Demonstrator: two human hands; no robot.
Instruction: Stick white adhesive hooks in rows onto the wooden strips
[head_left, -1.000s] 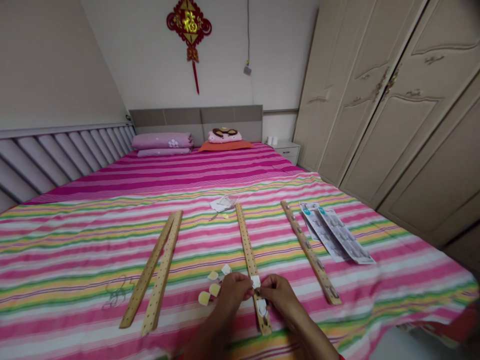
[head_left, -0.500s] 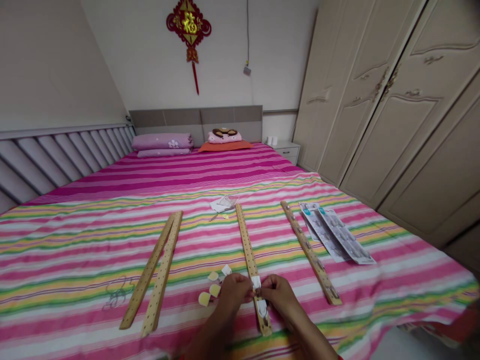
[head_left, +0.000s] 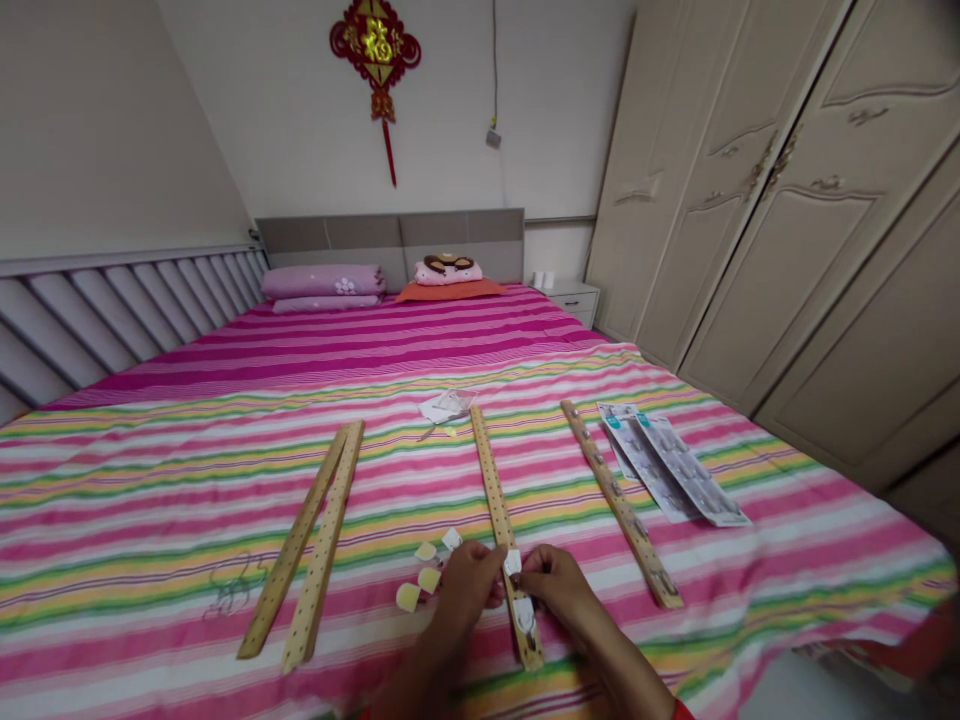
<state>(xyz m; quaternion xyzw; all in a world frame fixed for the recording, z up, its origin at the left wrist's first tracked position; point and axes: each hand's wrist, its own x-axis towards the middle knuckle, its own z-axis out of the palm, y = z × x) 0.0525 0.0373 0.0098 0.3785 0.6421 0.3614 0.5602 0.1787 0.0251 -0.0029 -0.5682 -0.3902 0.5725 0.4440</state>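
Note:
A narrow wooden strip with rows of holes (head_left: pixel 489 478) lies lengthwise in front of me. On its near part sits a white adhesive hook (head_left: pixel 512 562), pinched between my two hands. My left hand (head_left: pixel 474 578) closes in from the left, fingertips at the hook's edge. From the right, my right hand (head_left: pixel 556 580) has thumb and forefinger at its lower part, where the metal piece is partly hidden. Nearer to me on the same strip is a second white hook (head_left: pixel 524 614). Left of my left hand lie several loose hooks (head_left: pixel 408 598), some showing yellowish backs.
Two more perforated strips (head_left: pixel 330 535) lie at the left beside a tangle of thin wire (head_left: pixel 234 585). Right of me are a strip bearing metal hooks (head_left: pixel 621 505) and blister packs (head_left: pixel 690 470). A small clear packet (head_left: pixel 448 405) lies beyond, on the striped bedspread (head_left: pixel 187 500).
My hands stay at the same hook on the strip. The left fingertips have shifted slightly up along its edge; the lying things have not moved.

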